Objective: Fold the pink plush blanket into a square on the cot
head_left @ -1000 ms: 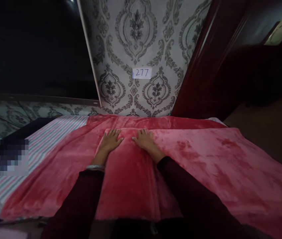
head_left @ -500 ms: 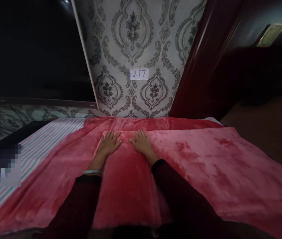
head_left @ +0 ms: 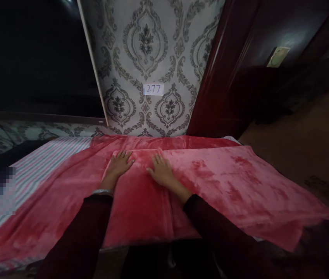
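Left hand [head_left: 119,164], right hand [head_left: 161,171], both loosely spread — palms down on the red plush blanket [head_left: 211,182], neither nearer — its darker folded band [head_left: 138,205] between and beneath them, running lengthwise toward the damask wallpaper [head_left: 145,42].

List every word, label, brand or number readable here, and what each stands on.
"277": handwritten in blue on a white slip on the patterned wall.
Small marks on the lower screen frame: too small to read.
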Demonstrator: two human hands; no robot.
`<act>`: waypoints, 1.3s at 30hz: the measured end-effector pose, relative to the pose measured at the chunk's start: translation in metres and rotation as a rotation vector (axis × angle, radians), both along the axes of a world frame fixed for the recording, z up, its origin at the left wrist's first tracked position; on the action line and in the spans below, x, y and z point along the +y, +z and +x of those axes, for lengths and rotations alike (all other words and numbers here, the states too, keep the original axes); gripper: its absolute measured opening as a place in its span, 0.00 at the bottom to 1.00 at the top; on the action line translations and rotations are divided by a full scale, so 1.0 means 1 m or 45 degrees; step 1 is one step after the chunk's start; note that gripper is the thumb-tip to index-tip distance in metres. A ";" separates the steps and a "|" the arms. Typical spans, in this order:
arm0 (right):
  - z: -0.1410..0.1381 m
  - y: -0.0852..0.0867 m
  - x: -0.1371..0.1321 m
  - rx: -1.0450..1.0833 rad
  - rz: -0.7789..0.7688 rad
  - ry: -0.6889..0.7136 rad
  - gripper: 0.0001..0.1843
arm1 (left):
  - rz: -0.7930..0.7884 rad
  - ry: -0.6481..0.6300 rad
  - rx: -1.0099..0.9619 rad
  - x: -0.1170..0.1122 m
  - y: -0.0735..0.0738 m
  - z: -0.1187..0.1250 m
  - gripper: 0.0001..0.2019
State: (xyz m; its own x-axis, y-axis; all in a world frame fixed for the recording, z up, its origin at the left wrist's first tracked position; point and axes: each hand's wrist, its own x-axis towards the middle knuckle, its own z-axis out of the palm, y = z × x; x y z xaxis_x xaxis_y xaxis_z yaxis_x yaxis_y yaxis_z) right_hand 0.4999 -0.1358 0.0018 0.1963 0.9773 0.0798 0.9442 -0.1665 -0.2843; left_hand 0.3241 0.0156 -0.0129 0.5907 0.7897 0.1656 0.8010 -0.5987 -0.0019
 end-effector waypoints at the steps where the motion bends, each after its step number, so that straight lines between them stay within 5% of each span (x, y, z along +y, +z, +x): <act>1: -0.011 0.000 -0.009 -0.003 0.012 0.066 0.39 | 0.039 -0.006 -0.014 -0.003 0.003 0.001 0.29; 8: -0.037 -0.017 -0.040 0.013 -0.040 0.162 0.42 | 0.133 -0.138 -0.051 -0.039 0.025 -0.006 0.24; 11: -0.033 -0.026 -0.043 -0.005 0.018 0.164 0.42 | 0.047 -0.269 -0.009 -0.059 0.006 -0.023 0.27; 14: -0.033 -0.032 -0.043 -0.012 0.043 0.173 0.42 | 0.003 -0.224 0.036 -0.073 -0.019 -0.039 0.32; 17: -0.032 -0.036 -0.045 -0.015 0.042 0.180 0.41 | 0.008 -0.200 0.040 -0.079 -0.027 -0.046 0.32; 24: -0.014 -0.024 -0.064 0.046 -0.055 0.062 0.39 | -0.011 -0.182 0.077 -0.085 -0.012 -0.040 0.31; 29: -0.033 -0.009 -0.103 0.114 -0.056 0.060 0.41 | 0.022 -0.190 0.050 -0.085 -0.015 -0.037 0.31; 34: -0.055 -0.030 -0.146 0.084 -0.010 0.201 0.42 | 0.017 -0.174 0.075 -0.087 -0.011 -0.037 0.31; 39: -0.025 -0.043 -0.171 0.070 0.012 0.109 0.39 | 0.035 -0.166 0.080 -0.088 -0.005 -0.036 0.31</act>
State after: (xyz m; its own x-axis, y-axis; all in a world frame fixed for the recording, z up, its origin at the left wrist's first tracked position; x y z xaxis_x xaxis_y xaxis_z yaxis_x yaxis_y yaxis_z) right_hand 0.4750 -0.3068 -0.0415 0.1162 0.9900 0.0803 0.9379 -0.0828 -0.3370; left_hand 0.2883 -0.0724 -0.0177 0.6977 0.7014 0.1457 0.7143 -0.6967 -0.0671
